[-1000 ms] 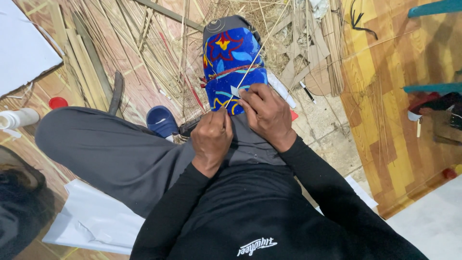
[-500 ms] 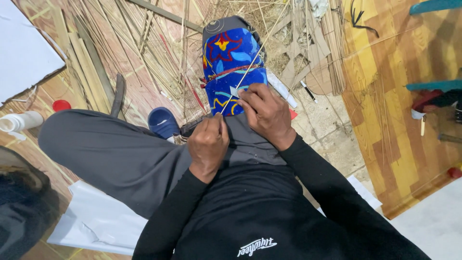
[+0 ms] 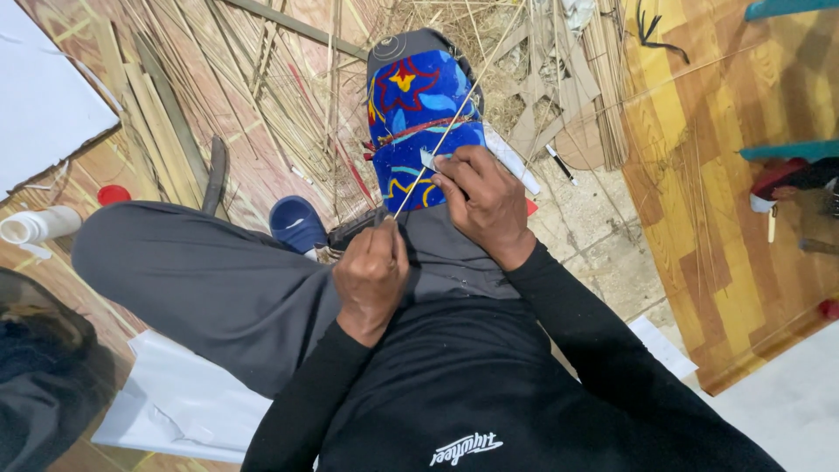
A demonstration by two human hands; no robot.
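While a thin pale strip (image 3: pixel 454 131) runs slantwise from the lap up and to the right, across the knee, both hands work on it near the middle of the view. The strip's near end sits at the left hand (image 3: pixel 371 280), whose fingers are clenched around a dark-handled tool (image 3: pixel 354 232), probably a knife; its blade is too small to make out. Just right and a little farther, the right hand (image 3: pixel 476 201) presses down on the strip, fingers curled and pinching it against a blue cloth (image 3: pixel 419 131). That cloth, patterned with red and yellow shapes, is wrapped over the raised right knee, and the strip lies on top of it. Under the cloth are grey trousers (image 3: pixel 201 288); the left leg is folded out to the left. A black long-sleeved top (image 3: pixel 472 385) fills the near part of the view.

Beside the right hand, to its right, lies a flat white stick (image 3: pixel 511 162), and a small pen-like thing (image 3: pixel 559 163) lies beyond it. A blue slipper (image 3: pixel 297 223) sits left of the knee, touching the trouser leg. On the floor (image 3: pixel 603 227) farther off, loose straw and split cane strips (image 3: pixel 218 96) are spread thickly to the left and far side. A long dark blade-like piece (image 3: pixel 215 173) lies among them. At the far left are a red cap (image 3: pixel 114 194) and a white tube (image 3: pixel 39 225), near a white board (image 3: pixel 39 96). White sheets (image 3: pixel 175 402) lie under the left leg.
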